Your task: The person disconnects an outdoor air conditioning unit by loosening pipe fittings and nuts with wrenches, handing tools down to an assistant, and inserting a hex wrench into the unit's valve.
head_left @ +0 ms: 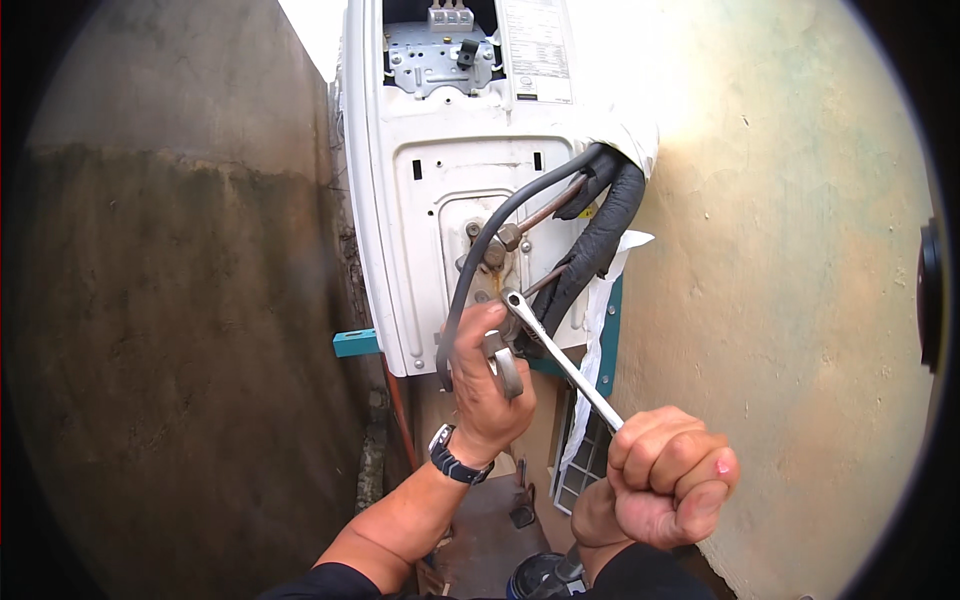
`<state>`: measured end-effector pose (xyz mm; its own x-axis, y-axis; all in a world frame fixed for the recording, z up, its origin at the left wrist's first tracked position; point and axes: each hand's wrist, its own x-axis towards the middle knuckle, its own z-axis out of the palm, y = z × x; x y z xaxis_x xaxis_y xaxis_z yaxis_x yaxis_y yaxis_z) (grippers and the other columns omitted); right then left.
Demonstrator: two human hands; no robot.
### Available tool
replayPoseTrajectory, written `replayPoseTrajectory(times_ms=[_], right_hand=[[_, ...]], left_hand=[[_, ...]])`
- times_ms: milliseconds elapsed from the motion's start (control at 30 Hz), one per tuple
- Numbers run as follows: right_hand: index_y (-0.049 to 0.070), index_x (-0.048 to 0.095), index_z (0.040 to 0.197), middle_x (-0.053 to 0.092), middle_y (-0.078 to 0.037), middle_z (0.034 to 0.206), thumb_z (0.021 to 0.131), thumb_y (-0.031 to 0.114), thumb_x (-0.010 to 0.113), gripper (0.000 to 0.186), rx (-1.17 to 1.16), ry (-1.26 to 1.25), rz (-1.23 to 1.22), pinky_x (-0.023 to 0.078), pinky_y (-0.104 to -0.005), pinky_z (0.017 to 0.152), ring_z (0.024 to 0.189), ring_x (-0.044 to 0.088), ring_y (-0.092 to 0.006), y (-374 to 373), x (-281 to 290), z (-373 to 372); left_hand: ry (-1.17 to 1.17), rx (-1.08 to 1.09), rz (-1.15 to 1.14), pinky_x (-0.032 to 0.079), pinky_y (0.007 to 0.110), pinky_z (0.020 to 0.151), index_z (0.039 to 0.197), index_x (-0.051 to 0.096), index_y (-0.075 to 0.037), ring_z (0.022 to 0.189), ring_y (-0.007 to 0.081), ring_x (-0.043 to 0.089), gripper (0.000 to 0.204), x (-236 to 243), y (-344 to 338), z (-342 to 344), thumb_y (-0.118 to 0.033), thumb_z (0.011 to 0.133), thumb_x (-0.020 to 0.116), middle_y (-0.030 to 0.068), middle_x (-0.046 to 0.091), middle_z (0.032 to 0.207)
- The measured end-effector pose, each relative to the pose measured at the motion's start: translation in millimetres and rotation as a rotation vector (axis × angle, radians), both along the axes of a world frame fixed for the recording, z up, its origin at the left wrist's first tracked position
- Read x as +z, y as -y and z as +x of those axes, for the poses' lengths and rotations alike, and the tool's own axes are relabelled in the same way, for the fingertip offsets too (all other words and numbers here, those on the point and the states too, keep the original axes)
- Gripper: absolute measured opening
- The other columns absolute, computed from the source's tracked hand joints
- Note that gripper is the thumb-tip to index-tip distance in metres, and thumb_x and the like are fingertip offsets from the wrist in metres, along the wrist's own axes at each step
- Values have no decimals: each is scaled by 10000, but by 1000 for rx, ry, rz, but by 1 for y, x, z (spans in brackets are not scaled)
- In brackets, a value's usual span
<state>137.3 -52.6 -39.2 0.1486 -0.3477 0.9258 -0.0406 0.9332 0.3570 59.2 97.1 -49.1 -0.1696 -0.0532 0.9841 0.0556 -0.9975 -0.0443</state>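
My right hand [672, 478] is closed in a fist round the handle of a long silver wrench [570, 368]. Its rounded head, with a dark round hole, sits at the lower valve area of a white outdoor air-conditioner unit [415, 225]. Just below the wrench head, my left hand [488, 385] is curled round a grey metal tool with a curved end [508, 373]; the rest of that tool is hidden by the fingers. Above the hands, a brass-coloured nut [510, 236] joins a copper pipe [552, 205] to the upper valve. A black cable [480, 235] loops down beside my left hand.
Black foam-wrapped pipes [610, 235] bend down at the unit's right. The unit's upper opening shows a terminal block [450, 18]. A dark wall [180, 300] stands close on the left, a beige wall [770, 280] on the right. Teal bracket parts [357, 343] stick out below.
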Motion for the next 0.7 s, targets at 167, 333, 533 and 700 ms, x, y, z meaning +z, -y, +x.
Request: replayPoseTrajectory(times_ms=[167,333,533,700], right_hand=[[50,566,1140,288,12,507,1038,112,541,122,5,-13,-19,264,-287,320,355,237,-96,2,-4,-1],[55,551,1105,307,-1,517,1010,61,535,96,-44,16,-33,261,-292,337,365,246,-108,4,-3,3],[-24,505,1044,323,-6,531,974,-13,497,71,-8,29,23,239,-296,350,386,255,-103,1,3,-4],[117,242,715,236,35,508,1084,172,474,440,-107,-60,-52,223,-255,298,349,185,-65,7,12,-13]], left_hand=[[-29,-14,16,445,419,1043,1322,482,0,1173,327,566,431,-1,-1,-4,77,899,514,202,544,1268],[-35,32,-12,445,417,1044,1328,477,-1,1173,328,565,432,1,2,0,67,902,506,192,540,1281],[-9,-11,-41,410,403,1077,1348,452,-5,1213,300,519,457,-5,-1,3,75,900,489,181,486,1316],[-25,-31,-47,406,386,1082,1363,438,-9,1219,277,507,472,-5,-3,1,89,903,472,168,465,1329]])
